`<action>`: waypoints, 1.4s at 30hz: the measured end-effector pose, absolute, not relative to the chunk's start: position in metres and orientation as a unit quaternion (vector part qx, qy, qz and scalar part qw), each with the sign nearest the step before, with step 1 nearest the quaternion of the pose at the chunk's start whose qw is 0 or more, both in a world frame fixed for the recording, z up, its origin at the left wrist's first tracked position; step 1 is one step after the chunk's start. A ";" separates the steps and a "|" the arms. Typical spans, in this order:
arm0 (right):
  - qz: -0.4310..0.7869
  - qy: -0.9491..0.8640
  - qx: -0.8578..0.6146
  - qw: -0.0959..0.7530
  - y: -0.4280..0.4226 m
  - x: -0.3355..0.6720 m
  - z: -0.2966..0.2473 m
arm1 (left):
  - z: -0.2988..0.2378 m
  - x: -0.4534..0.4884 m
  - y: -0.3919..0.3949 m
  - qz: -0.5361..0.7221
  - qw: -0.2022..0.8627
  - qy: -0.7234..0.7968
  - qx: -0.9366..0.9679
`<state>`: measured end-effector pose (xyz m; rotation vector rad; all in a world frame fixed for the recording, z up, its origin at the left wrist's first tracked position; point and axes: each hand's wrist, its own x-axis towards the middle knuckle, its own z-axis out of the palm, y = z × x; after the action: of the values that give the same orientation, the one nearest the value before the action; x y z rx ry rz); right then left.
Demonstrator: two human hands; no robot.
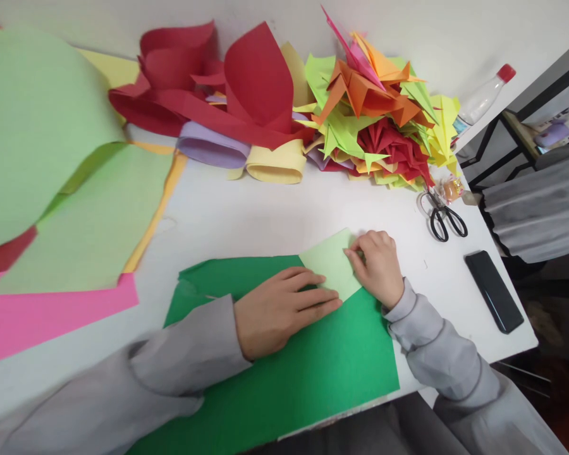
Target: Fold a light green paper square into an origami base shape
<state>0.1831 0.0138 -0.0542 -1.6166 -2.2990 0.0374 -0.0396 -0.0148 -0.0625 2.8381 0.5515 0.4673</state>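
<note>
A pale green piece of paper (334, 259) lies on a large dark green sheet (308, 366) at the near side of the table. My left hand (284, 306) rests flat on the pale green paper's left part, its fingers stretched out to the right. At the paper's right corner, my right hand (375, 262) pinches the edge between thumb and curled fingers. Whether the paper is folded in layers I cannot tell.
Large light green sheets (90, 221) and a pink sheet (61, 316) cover the left. Curled red paper (260, 82) and a pile of folded paper shapes (374, 114) line the wall. Black-handled scissors (443, 218), a phone (494, 291) and a bottle (483, 98) are right.
</note>
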 end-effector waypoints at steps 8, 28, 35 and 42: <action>0.010 -0.808 -0.564 0.171 0.014 0.184 -0.056 | -0.061 -0.039 -0.014 0.172 0.101 0.176 0.964; 0.017 -0.801 -0.574 0.166 0.015 0.183 -0.054 | -0.061 -0.031 -0.019 0.178 0.102 0.194 0.959; 0.013 -0.800 -0.575 0.172 0.015 0.183 -0.055 | -0.067 -0.031 -0.018 0.197 0.095 0.193 0.956; 0.025 -0.794 -0.575 0.197 0.017 0.185 -0.057 | -0.071 -0.024 -0.012 0.202 0.096 0.143 0.964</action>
<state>0.1847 0.0168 -0.0571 -1.6093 -2.2234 0.0688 -0.0239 -0.0117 -0.0711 2.8570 0.4240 0.5988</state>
